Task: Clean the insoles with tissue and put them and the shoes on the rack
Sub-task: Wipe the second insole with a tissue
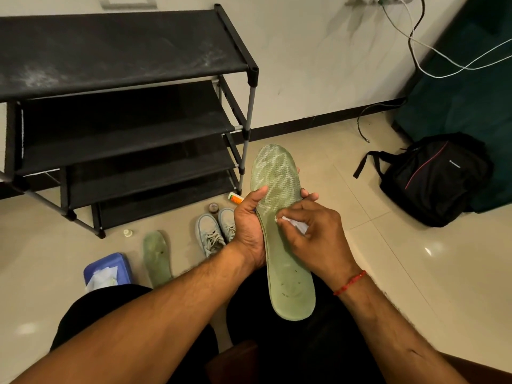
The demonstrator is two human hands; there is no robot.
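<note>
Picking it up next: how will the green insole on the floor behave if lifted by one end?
The floor insole looks thin, so probably light. Its twin, gripped mid-length by the left hand, juts out nearly straight: likely bendy but not limp.

left hand (249,228) grips green insole (279,206) | right hand (313,231) pinches tissue (297,224) against it

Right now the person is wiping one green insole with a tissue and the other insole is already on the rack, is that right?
Not quite. In the head view the other insole lies on the floor beside the shoes, not on the rack. The rest holds: the right hand presses a tissue on the held insole, which the left hand grips.
</note>
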